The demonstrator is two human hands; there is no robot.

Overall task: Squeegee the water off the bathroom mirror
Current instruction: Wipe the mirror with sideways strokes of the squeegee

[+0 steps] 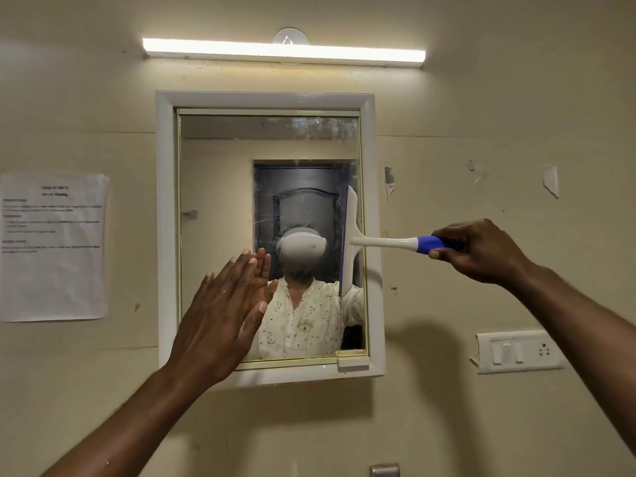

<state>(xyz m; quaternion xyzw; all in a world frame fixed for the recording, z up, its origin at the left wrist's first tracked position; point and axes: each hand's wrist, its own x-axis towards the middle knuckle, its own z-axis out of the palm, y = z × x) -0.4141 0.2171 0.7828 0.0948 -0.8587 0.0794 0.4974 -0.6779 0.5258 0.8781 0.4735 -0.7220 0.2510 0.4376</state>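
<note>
Squeegee (pixel 349 241): light, rigid; blade likely flexible, set upright at the mirror's (pixel 220 187) right edge.
Right hand (pixel 478 251): fingers wrapped round blue handle.
Left hand (pixel 223 304): fingers straight, flat on glass.

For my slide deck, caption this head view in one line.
Right hand holds the squeegee upright at the mirror's right edge; left hand flat on glass.

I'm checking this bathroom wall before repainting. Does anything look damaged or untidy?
Yes. Torn paper scraps cling to the wall right of the mirror, the switch plate has peeling film at its left edge, and the taped notice is wrinkled.
</note>
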